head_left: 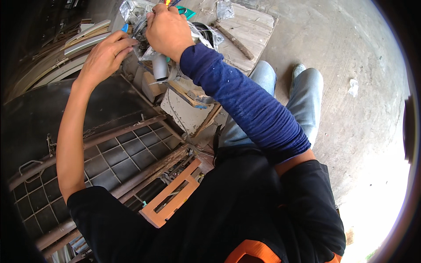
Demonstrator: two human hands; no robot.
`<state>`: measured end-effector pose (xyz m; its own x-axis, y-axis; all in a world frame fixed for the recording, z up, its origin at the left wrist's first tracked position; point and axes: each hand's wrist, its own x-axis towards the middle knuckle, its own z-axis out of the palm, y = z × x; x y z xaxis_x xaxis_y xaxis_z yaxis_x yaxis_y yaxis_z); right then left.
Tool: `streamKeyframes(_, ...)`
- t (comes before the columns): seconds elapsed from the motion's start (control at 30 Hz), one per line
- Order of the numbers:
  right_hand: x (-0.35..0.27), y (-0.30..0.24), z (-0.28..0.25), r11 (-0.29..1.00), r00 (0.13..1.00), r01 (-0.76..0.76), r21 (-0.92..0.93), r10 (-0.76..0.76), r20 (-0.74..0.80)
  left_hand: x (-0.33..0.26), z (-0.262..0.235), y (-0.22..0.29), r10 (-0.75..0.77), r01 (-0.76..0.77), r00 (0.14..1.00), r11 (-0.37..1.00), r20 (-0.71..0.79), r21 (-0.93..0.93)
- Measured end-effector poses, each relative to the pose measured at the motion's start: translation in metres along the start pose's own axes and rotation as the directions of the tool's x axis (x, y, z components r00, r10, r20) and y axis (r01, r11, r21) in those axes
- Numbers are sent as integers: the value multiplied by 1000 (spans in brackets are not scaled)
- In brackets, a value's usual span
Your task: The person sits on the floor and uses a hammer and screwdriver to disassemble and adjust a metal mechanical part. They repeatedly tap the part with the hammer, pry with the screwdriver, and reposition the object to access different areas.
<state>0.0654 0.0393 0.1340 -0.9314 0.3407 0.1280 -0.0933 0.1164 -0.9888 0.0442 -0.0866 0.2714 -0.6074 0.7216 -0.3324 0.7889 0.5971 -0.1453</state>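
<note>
At the top of the head view, both my hands work over a cluttered pile of clear plastic bags (131, 11) and small dark parts. My left hand (107, 55) is bent at the pile's left side, its fingertips drawn together; what they pinch is too small to make out. Just right of it, my right hand (169, 33) is closed, knuckles up. A yellow, red and dark-blue piece (168, 3) shows beyond its fingers, but its kind is unclear. Below the hands stands a grey cylinder (160, 68). A green object (187, 12) and a coil of black cable (204, 33) lie beside the right hand.
A stick (237, 42) lies on a wooden board (259, 22) at the right. Long strips (87, 41) are stacked at left, above a metal grid frame (114, 158). An orange-brown slotted frame (173, 195) is near my body. Concrete floor (351, 48) spreads to the right.
</note>
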Motion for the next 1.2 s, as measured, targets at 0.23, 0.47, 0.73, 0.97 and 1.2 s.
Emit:
streamKeyframes(0.23,0,1,-3,1000,1000,9,-23,-8,14,2,1,-11,136,-137,991,978,18,158)
streamKeyframes(0.47,-4,-4,-1,1000,999,-23,-14,22,-30,6,7,-33,384,-349,920,894,-78,282)
streamKeyframes(0.73,-3,-2,-3,1000,1000,-4,-11,4,-18,27,-7,-38,188,-178,975,980,118,-88)
streamKeyframes(0.97,2,0,-6,999,999,7,-35,-5,45,13,17,-27,-185,175,983,906,12,-386)
streamKeyframes(1.2,1,0,-5,999,999,15,-35,-14,41,5,46,-28,-130,56,952,964,-278,-259)
